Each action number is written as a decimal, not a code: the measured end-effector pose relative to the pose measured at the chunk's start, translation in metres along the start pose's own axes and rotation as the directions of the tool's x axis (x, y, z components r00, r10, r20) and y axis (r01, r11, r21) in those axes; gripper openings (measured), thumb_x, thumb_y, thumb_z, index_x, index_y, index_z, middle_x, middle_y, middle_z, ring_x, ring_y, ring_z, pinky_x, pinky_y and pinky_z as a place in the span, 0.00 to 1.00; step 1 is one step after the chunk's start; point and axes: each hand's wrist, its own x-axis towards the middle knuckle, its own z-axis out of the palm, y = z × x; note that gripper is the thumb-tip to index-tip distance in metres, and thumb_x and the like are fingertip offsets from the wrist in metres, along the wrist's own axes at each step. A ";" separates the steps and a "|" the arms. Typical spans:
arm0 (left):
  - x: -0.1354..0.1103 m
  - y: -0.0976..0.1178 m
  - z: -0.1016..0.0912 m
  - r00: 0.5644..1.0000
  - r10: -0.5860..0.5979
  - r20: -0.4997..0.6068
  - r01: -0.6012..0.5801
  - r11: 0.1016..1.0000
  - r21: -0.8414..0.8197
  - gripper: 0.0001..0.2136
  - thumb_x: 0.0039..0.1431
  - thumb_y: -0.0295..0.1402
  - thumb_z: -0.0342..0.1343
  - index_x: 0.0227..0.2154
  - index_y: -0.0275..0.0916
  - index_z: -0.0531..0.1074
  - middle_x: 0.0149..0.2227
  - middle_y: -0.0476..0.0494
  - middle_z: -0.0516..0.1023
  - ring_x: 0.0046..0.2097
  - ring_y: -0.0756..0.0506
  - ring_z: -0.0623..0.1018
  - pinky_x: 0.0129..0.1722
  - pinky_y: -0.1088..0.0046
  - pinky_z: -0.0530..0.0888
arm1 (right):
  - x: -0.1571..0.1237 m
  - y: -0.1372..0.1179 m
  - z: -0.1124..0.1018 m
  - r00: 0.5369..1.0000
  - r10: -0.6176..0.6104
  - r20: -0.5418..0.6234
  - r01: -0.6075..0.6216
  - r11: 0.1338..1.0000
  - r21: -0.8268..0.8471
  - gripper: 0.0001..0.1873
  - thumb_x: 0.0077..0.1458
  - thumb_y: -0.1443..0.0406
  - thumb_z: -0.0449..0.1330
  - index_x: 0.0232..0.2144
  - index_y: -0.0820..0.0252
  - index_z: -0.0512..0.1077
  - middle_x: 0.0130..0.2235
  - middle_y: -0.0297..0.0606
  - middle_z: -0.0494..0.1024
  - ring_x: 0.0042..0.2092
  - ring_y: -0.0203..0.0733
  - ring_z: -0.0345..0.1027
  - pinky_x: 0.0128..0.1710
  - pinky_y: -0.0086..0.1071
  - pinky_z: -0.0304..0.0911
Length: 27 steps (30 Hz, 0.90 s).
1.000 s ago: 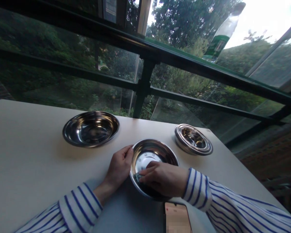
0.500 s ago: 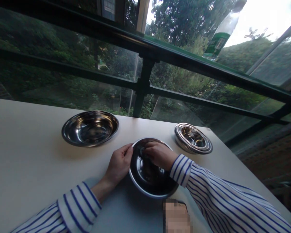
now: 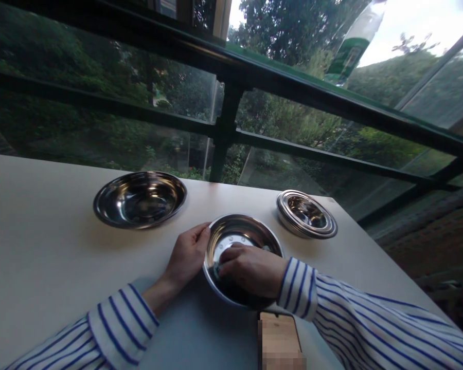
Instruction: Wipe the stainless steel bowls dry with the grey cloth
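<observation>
A shiny metal bowl [image 3: 247,228] is tilted toward me at the middle of the white table. My left hand [image 3: 187,254] grips its left rim, thumb over the edge and fingers outside. Inside the bowl, my right hand [image 3: 250,267] presses down toward the inner wall with its fingers curled together. A small greenish bit shows at its fingertips, but I cannot make out what it is. The lower right part of the bowl's inside is hidden behind this hand and the striped cuff.
A wider metal basin [image 3: 139,203] stands at the back left of the white table [image 3: 42,246]. Several nested metal bowls [image 3: 307,213] sit at the back right. Close to me lies a phone [image 3: 280,331]. Behind the table, a green railing [image 3: 293,95] carries a plastic bottle [image 3: 351,51].
Within the bowl, my right hand has shifted from the far side down toward the near left side. My left hand keeps its grip on the rim. The view has tilted slightly.
</observation>
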 end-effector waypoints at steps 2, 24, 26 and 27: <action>0.001 0.000 -0.002 1.000 0.022 0.003 -0.022 0.999 0.023 0.17 0.56 0.37 0.49 0.44 0.35 0.75 0.40 0.42 0.81 0.37 0.43 0.79 0.40 0.69 0.73 | 0.014 0.007 0.001 0.998 0.038 -0.040 -0.039 0.999 -0.029 0.13 0.54 0.74 0.52 0.37 0.61 0.75 0.41 0.41 0.74 0.41 0.39 0.67 0.43 0.30 0.60; 0.001 0.003 -0.004 1.000 -0.004 0.026 0.004 1.000 0.004 0.19 0.56 0.38 0.51 0.46 0.33 0.73 0.42 0.39 0.80 0.40 0.43 0.78 0.42 0.69 0.72 | 0.004 0.034 -0.010 0.962 0.273 0.023 -0.261 0.940 -0.220 0.11 0.55 0.74 0.52 0.34 0.66 0.74 0.37 0.45 0.74 0.41 0.43 0.68 0.39 0.33 0.61; 0.001 0.003 -0.003 1.000 -0.001 0.026 0.001 1.000 -0.001 0.18 0.56 0.38 0.51 0.45 0.33 0.74 0.42 0.39 0.80 0.41 0.42 0.78 0.43 0.68 0.72 | -0.008 0.033 -0.013 0.956 0.288 0.059 -0.268 0.935 -0.231 0.10 0.54 0.74 0.53 0.32 0.65 0.75 0.35 0.45 0.74 0.38 0.43 0.69 0.36 0.32 0.62; 0.001 0.003 -0.003 1.000 0.002 0.024 -0.002 1.000 0.005 0.18 0.56 0.38 0.51 0.45 0.33 0.74 0.42 0.39 0.80 0.41 0.42 0.78 0.44 0.68 0.71 | -0.012 0.032 -0.014 0.954 0.290 0.075 -0.266 0.935 -0.236 0.10 0.54 0.74 0.54 0.32 0.65 0.75 0.35 0.44 0.74 0.36 0.42 0.69 0.35 0.32 0.62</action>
